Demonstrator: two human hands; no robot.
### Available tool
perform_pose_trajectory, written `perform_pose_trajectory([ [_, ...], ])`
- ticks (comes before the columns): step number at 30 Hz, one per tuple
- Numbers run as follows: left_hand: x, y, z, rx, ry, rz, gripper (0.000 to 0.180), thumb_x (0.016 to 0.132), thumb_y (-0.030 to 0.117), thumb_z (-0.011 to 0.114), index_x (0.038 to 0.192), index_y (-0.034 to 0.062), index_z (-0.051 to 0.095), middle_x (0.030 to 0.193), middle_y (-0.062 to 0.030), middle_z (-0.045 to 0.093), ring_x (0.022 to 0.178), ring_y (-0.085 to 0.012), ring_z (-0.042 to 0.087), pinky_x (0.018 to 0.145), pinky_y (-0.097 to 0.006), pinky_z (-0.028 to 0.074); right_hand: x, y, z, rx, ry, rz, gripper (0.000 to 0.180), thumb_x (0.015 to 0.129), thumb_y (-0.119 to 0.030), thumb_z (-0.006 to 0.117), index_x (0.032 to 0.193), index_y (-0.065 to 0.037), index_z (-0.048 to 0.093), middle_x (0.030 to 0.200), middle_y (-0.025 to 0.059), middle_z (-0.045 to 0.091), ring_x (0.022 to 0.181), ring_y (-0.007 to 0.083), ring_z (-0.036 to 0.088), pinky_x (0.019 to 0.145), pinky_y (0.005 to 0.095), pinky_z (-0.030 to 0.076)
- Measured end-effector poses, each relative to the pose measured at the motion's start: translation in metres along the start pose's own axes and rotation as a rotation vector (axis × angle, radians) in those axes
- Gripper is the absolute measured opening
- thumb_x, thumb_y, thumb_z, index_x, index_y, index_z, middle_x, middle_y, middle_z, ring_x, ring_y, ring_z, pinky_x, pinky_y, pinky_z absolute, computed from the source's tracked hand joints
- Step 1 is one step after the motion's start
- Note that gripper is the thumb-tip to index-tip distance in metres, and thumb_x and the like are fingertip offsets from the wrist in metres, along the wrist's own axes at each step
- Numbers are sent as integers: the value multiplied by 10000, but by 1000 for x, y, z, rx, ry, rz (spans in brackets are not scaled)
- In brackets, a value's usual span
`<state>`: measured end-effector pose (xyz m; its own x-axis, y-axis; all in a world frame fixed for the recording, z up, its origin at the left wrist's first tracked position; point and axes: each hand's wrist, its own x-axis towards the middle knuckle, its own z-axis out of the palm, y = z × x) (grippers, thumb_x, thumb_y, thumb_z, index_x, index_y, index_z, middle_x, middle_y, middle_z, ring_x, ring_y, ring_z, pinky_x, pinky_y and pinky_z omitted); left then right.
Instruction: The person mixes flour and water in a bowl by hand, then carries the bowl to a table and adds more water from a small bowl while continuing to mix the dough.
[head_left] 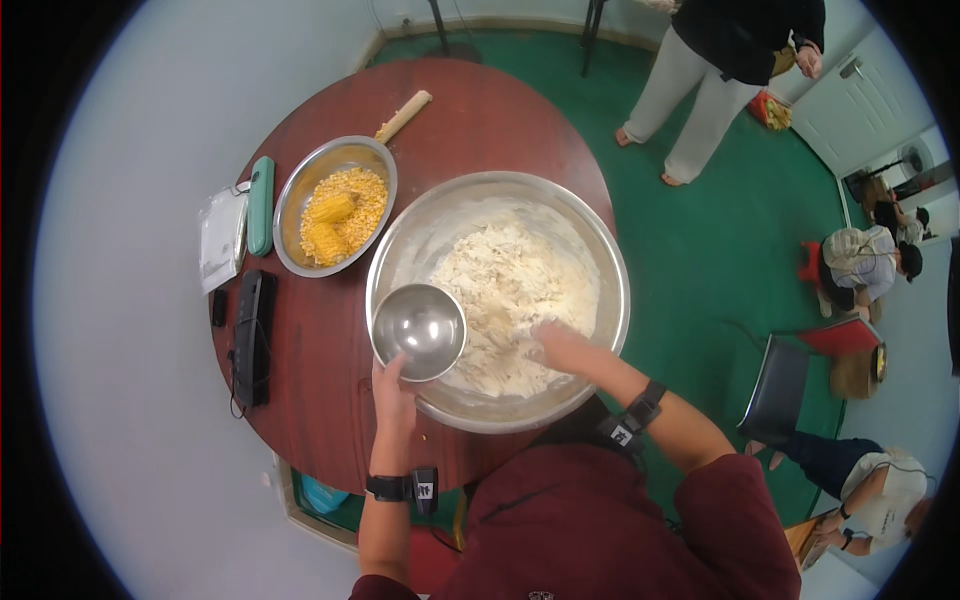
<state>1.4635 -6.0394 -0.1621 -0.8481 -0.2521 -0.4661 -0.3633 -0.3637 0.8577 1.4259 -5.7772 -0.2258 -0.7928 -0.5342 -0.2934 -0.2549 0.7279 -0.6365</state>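
Note:
A wide steel basin (pixel 615 300) on the round table holds a heap of shaggy, floury dough (pixel 505 270). My left hand (pixel 393 378) is shut on the near rim of a small steel bowl (pixel 420 325). The bowl is tipped over the basin's left side, and its shiny inside looks bare. My right hand (pixel 562 348) reaches into the dough at the basin's right side. Its fingers are coated in flour and partly buried, so their grip is hidden.
Left of the basin stands a steel bowl (pixel 283 225) of corn kernels and cobs, with a rolling-pin-like stick (pixel 405 115) behind it. A green case (pixel 261 205), a clear packet (pixel 222 240) and a black device (pixel 254 335) line the table's left edge. A person (pixel 700 80) stands beyond the table.

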Motion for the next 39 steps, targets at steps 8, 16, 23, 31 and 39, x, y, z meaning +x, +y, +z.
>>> perform_pose_trajectory([
  [8, -39, 3, -47, -374, 248, 101, 358, 842, 196, 445, 1128, -16, 409, 1061, -145, 531, 841, -265, 589, 634, -317, 526, 78, 14, -58, 11, 185, 57, 365, 747, -244, 594, 1037, -31, 536, 1000, 201, 541, 971, 334, 494, 833, 404, 397],
  [16, -40, -66, -136, -676, 336, 113, 391, 861, 147, 402, 1207, -14, 319, 1151, -163, 455, 1052, -299, 461, 861, -497, 432, 134, 20, -53, -340, 205, 173, 489, 723, -329, 609, 1047, 23, 508, 1038, 228, 534, 980, 355, 505, 835, 428, 394],
  [23, -31, -123, -165, -717, 424, 117, 407, 859, 181, 433, 1216, 13, 335, 1165, -150, 442, 1046, -265, 463, 876, -455, 439, 144, 61, 8, -178, 79, -114, 464, 722, -340, 595, 1045, -15, 517, 957, 191, 567, 937, 343, 518, 803, 434, 412],
  [31, 3, -136, -161, -718, 426, 114, 439, 860, 157, 437, 1242, 45, 253, 1176, -175, 386, 1022, -312, 450, 827, -451, 471, 38, -14, 14, -424, -63, -212, 295, 719, -237, 576, 903, -7, 567, 906, 198, 561, 832, 337, 542, 744, 408, 431],
  [39, 1, -114, -138, -662, 474, 148, 415, 850, 215, 481, 1181, 31, 314, 1129, -164, 403, 942, -283, 481, 777, -393, 481, 39, 10, 35, -382, 69, -284, 136, 728, -46, 495, 814, 46, 545, 867, 247, 538, 838, 366, 539, 754, 407, 433],
])
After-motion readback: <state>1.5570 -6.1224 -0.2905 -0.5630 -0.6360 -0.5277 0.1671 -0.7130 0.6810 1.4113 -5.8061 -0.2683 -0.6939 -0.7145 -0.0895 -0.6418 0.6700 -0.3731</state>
